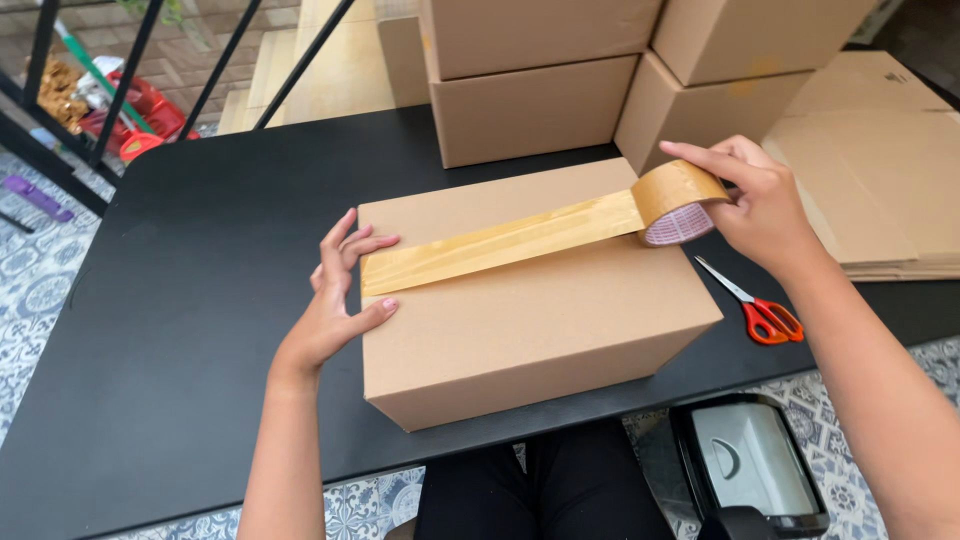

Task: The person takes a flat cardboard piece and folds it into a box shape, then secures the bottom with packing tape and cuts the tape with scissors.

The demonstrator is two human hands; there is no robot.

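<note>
A closed brown cardboard box [540, 320] sits on the black table [200, 300] in front of me. A strip of tan packing tape [500, 243] runs across its top along the seam. My left hand [335, 300] presses against the box's left side, fingers spread, by the strip's left end. My right hand [760, 205] holds the tape roll [680, 202] just past the box's far right corner, with the strip still joined to the roll.
Orange-handled scissors [762, 312] lie on the table right of the box. Stacked cardboard boxes [535, 105] stand behind it, with flattened cardboard [880, 170] at the right. A grey and black device [750, 465] sits below the table's near edge. A black railing [120, 80] stands at upper left.
</note>
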